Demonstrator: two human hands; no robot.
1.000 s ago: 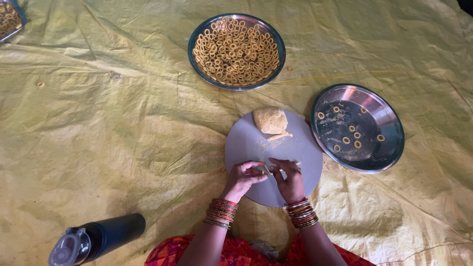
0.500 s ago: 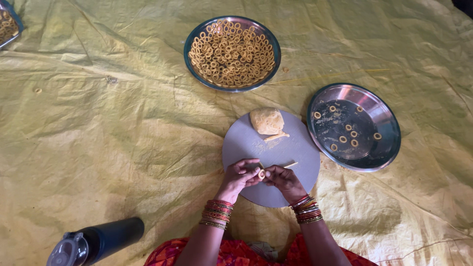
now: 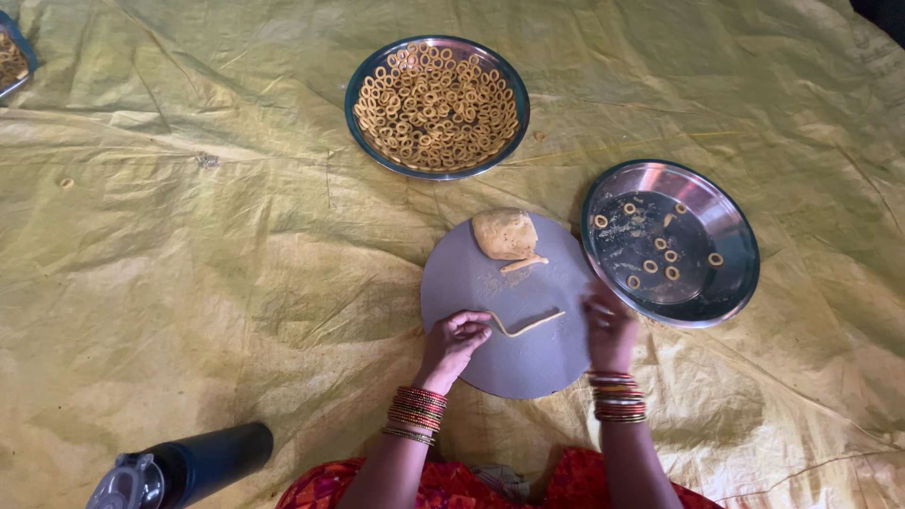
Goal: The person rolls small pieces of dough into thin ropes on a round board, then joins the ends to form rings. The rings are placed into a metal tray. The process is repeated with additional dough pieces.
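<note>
A round grey board (image 3: 471,283) lies on the yellow sheet in front of me. At its far edge sits a lump of tan dough (image 3: 504,233). A thin dough strip (image 3: 528,326) lies across the board's middle. My left hand (image 3: 454,347) pinches the strip's bent left end. My right hand (image 3: 611,332) hovers at the board's right edge, close to a steel plate (image 3: 731,221) that holds several small dough rings. Its fingers are curled away from me, so I cannot see whether they hold anything. Both wrists wear stacked bangles.
A second steel plate (image 3: 352,106), piled with many dough rings, stands beyond the board. A dark bottle (image 3: 193,464) lies at the lower left. The corner of another tray (image 3: 11,61) shows at the top left. The wrinkled yellow sheet (image 3: 189,236) covers the floor.
My hands were together over the board, working the strip. They have parted: the right hand has moved right toward the steel plate, and the left stays on the strip's end.
</note>
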